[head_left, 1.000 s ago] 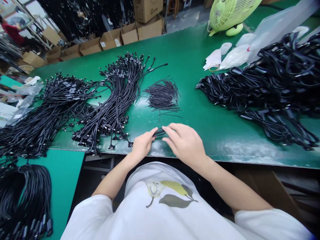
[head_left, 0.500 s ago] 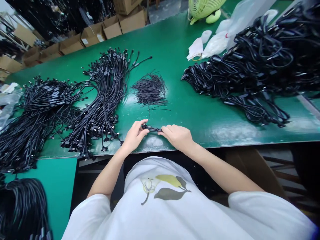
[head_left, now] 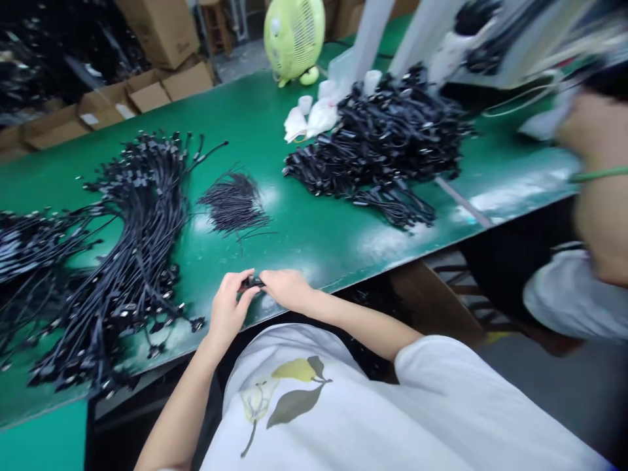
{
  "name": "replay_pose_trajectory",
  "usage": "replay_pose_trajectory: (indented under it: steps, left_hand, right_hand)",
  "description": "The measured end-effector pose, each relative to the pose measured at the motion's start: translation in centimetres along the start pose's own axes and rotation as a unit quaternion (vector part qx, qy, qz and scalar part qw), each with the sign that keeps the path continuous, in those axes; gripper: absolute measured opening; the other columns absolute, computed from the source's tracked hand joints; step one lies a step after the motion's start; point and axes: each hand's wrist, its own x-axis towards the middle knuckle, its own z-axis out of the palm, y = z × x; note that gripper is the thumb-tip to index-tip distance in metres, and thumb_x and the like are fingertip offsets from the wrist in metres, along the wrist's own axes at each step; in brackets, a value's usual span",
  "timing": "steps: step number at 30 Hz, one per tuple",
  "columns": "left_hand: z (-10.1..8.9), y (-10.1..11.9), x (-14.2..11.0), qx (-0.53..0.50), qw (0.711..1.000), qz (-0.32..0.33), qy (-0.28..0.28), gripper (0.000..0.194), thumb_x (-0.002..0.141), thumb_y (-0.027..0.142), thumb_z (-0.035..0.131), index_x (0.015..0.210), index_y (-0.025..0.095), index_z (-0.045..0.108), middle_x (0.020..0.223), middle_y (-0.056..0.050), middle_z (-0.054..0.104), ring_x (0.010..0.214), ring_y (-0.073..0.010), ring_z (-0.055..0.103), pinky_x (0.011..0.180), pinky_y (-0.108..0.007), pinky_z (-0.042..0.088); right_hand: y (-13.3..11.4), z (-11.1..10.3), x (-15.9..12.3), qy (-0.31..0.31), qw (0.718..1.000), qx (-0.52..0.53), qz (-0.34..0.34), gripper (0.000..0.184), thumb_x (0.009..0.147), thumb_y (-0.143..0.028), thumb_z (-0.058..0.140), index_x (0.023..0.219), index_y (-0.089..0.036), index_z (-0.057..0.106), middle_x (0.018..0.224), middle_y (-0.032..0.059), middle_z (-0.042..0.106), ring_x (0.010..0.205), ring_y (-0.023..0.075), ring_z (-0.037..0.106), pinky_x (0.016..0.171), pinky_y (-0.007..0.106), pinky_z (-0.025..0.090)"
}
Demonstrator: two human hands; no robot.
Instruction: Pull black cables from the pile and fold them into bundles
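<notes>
Close to the table's front edge, my left hand (head_left: 230, 304) pinches one end of a small black cable bundle (head_left: 253, 282). My right hand (head_left: 285, 289) is closed on the bundle's other end, its fingers almost meeting the left ones. Most of the bundle is hidden by the fingers. Just beyond my hands lies a pile of thin black ties (head_left: 234, 204). To the left stretches a long heap of straight black cables (head_left: 142, 229) with plugs at its ends. On the right sits a big pile of folded black cables (head_left: 377, 140).
A green fan (head_left: 294, 39) stands at the back, near white rolls and bags (head_left: 314, 118). Cardboard boxes (head_left: 110, 108) line the far side of the green table (head_left: 314, 242). At the right edge, another person's arm (head_left: 601, 190) shows, blurred. More cables (head_left: 29, 248) lie far left.
The view has swung to the right, bringing another person into sight. My right hand has come closer to my left, so less of the bundle shows between them.
</notes>
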Motion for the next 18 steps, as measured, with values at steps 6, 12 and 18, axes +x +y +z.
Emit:
replay_pose_trajectory:
  steps: [6, 12, 18]
  left_hand:
    - [0.2, -1.2, 0.0, -0.038, 0.998, -0.013, -0.04, 0.042, 0.093, 0.038, 0.052, 0.132, 0.023, 0.051, 0.121, -0.009, 0.06, 0.108, -0.021, 0.061, 0.099, -0.04, 0.048]
    - [0.5, -2.1, -0.7, -0.067, 0.992, -0.059, -0.088, 0.032, 0.095, 0.037, 0.048, 0.119, 0.021, 0.061, 0.113, -0.008, 0.066, 0.104, -0.0202, 0.064, 0.096, -0.037, 0.049]
    - [0.0, -0.9, -1.6, -0.048, 0.993, 0.001, -0.11, 0.029, 0.096, 0.031, 0.047, 0.119, 0.019, 0.062, 0.111, -0.008, 0.068, 0.103, -0.0191, 0.064, 0.093, -0.032, 0.048]
  right_hand:
    - [7.7, -4.2, -3.6, 0.103, 0.978, -0.089, 0.158, 0.037, 0.095, -0.051, 0.048, 0.09, -0.016, 0.06, 0.091, 0.0081, 0.065, 0.079, 0.0148, 0.06, 0.064, 0.025, 0.037]
    - [19.6, -12.4, -8.7, 0.229, 0.862, -0.195, 0.408, 0.082, 0.097, -0.06, 0.007, 0.095, 0.0, 0.062, 0.096, 0.0279, 0.061, 0.08, 0.0218, 0.06, 0.063, 0.034, 0.032]
    - [22.8, -13.4, -8.3, 0.197, 0.95, -0.054, 0.235, 0.067, 0.095, -0.062, 0.016, 0.083, -0.023, 0.069, 0.077, 0.0171, 0.067, 0.08, 0.0377, 0.061, 0.065, 0.049, 0.039]
